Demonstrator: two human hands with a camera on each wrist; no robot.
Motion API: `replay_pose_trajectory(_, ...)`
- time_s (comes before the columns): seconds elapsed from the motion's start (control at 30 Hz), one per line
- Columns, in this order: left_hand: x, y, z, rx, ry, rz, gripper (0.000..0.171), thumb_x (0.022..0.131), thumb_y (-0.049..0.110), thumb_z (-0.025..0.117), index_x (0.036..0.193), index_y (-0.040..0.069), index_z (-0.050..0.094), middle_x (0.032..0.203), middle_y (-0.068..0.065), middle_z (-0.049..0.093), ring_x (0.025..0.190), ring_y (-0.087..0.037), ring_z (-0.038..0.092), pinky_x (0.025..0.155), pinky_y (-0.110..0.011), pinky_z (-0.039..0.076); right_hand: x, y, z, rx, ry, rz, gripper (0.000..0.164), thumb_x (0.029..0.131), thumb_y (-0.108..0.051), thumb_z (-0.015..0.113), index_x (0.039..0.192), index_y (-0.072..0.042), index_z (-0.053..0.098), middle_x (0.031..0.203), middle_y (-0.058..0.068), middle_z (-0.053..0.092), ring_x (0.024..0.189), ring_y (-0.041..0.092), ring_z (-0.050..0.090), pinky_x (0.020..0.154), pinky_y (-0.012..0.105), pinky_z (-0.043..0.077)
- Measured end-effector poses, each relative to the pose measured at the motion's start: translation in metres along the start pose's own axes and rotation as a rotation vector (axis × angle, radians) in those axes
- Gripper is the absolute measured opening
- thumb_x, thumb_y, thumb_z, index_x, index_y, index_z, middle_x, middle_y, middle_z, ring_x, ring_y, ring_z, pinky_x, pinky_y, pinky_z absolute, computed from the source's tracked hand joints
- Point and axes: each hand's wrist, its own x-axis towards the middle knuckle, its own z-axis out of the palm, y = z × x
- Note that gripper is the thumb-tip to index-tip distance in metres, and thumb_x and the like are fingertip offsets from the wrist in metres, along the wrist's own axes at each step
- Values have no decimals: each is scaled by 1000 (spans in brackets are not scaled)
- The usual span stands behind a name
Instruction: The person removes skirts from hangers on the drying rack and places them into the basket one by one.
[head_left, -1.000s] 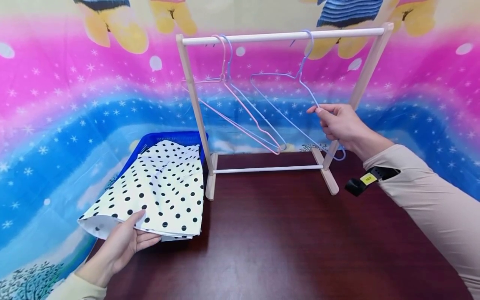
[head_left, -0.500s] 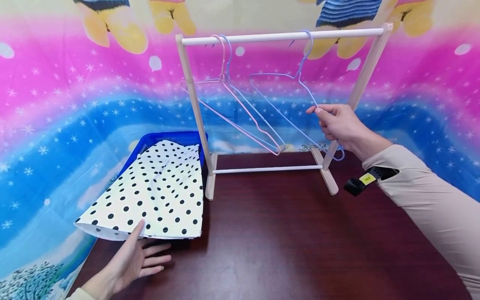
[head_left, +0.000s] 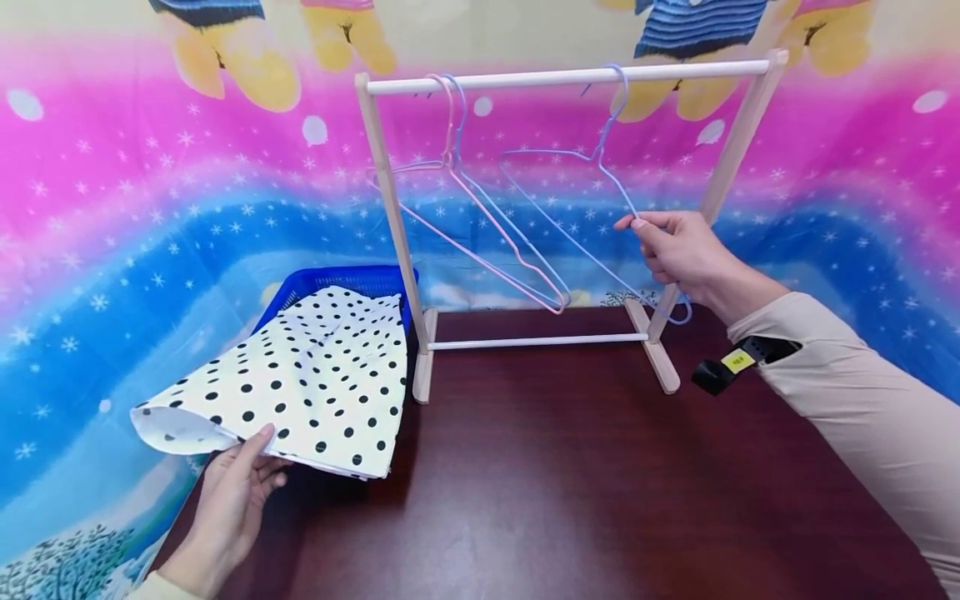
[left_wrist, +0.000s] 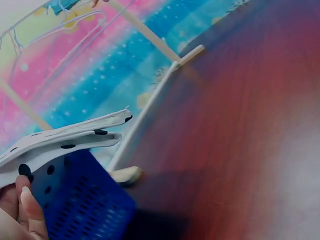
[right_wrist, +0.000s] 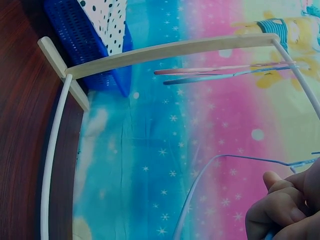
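A white garment with black polka dots lies over the blue basket, its open hem stretching toward me. My left hand pinches that hem, thumb on top and fingers underneath. In the left wrist view, the layered edges of the garment jut out past the hand. Over on the right, my right hand grips the shoulder of a blue-purple clothes hanger, which is hooked on the rack's top bar. The right wrist view shows curled fingers around the wire.
Further left on the bar hang a pink hanger and a second bluish hanger, close together. The wooden rack's left post stands right beside the basket. Beneath everything is a dark red-brown table, with a printed cloth backdrop behind.
My left hand let go of the hem with fingers spread, then took hold again and raised it slightly, shifting it left. My right hand stays on the hanger.
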Motion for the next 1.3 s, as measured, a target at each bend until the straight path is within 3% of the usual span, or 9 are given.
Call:
replay_pose_trajectory(0.13,3,9,4,-73,-27,114,18,105,21,55,97,23,71,85,11,78,74,-2,68,64,-20,53,1,0,1,-5,-1,2,24,109,-31,42,108,-29,65,58,-10,30,48,10,19,50,34,12)
replay_pose_trajectory(0.27,8,18,8,-195,-136,224,20,107,13,49,104,14,70,86,2,79,69,-8,71,62,-21,56,1,0,1,-10,0,2,24,109,-31,42,109,-28,65,57,-10,30,48,11,19,51,35,12)
replay_pose_trajectory(0.4,12,28,14,-283,-208,285,21,107,11,47,104,8,68,82,-4,78,61,-13,70,58,-22,57,1,-1,0,-15,-2,1,23,109,-31,42,111,-27,64,57,-10,29,48,11,19,51,36,12)
replay_pose_trajectory(0.93,31,67,42,-339,-205,321,16,105,16,55,104,4,64,76,-6,76,56,-14,69,55,-22,57,1,-5,6,2,-7,8,25,109,-28,41,110,-25,65,58,-10,33,49,11,19,52,35,13)
replay_pose_trajectory(1.3,45,99,70,-385,-128,285,19,99,19,66,88,3,64,70,-7,73,53,-17,67,53,-26,57,0,-9,5,-6,-14,26,24,109,-30,41,112,-24,64,57,-10,30,48,10,20,54,36,13)
